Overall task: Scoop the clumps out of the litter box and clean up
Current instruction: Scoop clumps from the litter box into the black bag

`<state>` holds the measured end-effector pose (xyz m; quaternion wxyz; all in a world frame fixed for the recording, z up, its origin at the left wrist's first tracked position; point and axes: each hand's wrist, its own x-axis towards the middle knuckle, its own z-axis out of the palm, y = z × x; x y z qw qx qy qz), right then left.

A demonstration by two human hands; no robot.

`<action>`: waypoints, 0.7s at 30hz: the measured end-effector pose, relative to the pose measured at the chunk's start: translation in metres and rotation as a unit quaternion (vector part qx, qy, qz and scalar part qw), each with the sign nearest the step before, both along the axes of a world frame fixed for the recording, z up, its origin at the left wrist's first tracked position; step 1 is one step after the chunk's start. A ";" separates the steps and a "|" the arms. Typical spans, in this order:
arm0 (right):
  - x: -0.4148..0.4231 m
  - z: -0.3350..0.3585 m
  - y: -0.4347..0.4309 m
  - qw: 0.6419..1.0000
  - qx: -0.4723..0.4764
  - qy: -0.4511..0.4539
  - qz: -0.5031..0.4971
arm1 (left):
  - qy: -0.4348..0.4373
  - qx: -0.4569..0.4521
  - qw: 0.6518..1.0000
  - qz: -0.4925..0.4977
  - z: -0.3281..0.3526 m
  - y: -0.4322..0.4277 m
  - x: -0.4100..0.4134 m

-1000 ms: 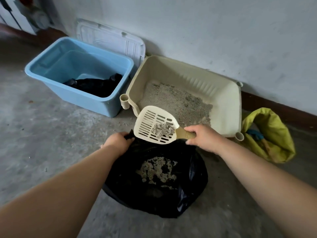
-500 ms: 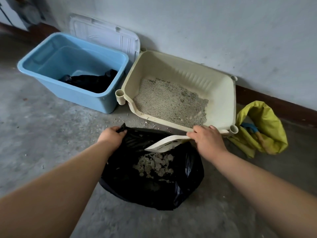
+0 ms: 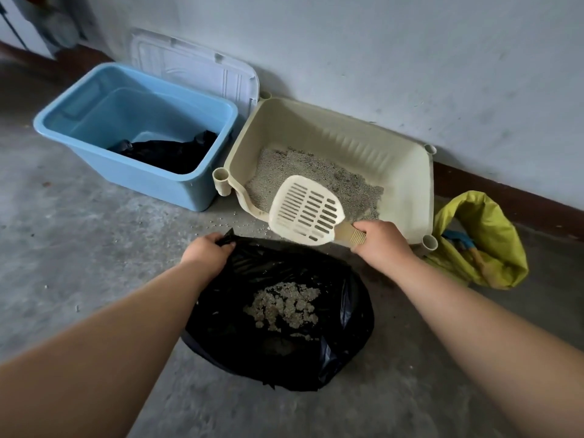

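A cream litter box (image 3: 407, 172) stands against the wall with grey litter (image 3: 316, 178) spread over its floor. My right hand (image 3: 384, 245) grips the handle of a cream slotted scoop (image 3: 306, 210), held face up and empty over the box's front edge. In front of the box lies an open black rubbish bag (image 3: 344, 349) with a heap of pale clumps (image 3: 284, 306) inside. My left hand (image 3: 208, 252) pinches the bag's far rim and holds it open.
A blue plastic bin (image 3: 82, 121) with a black bag inside stands left of the litter box, its white lid (image 3: 196, 67) leaning on the wall. A yellow-green bag (image 3: 493, 248) sits to the right. Loose litter grains (image 3: 234, 221) dot the concrete floor.
The scoop held clumps over the bag, then tipped on edge and dropped them in. It is now level, empty and lifted back toward the litter box. My left hand stays on the bag.
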<state>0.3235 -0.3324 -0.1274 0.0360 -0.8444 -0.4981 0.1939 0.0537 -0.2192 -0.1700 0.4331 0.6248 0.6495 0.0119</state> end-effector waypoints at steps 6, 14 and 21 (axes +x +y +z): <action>0.037 0.012 0.040 0.985 -0.089 -0.041 -0.144 | -0.024 -0.018 1.000 0.000 0.001 0.002 0.006; 0.066 0.032 0.075 0.923 -0.261 -0.270 -0.085 | -0.049 0.013 0.998 -0.025 0.005 0.024 0.038; 0.080 0.028 0.095 0.879 -0.313 -0.360 -0.016 | -0.014 0.018 0.995 -0.102 -0.007 0.035 0.077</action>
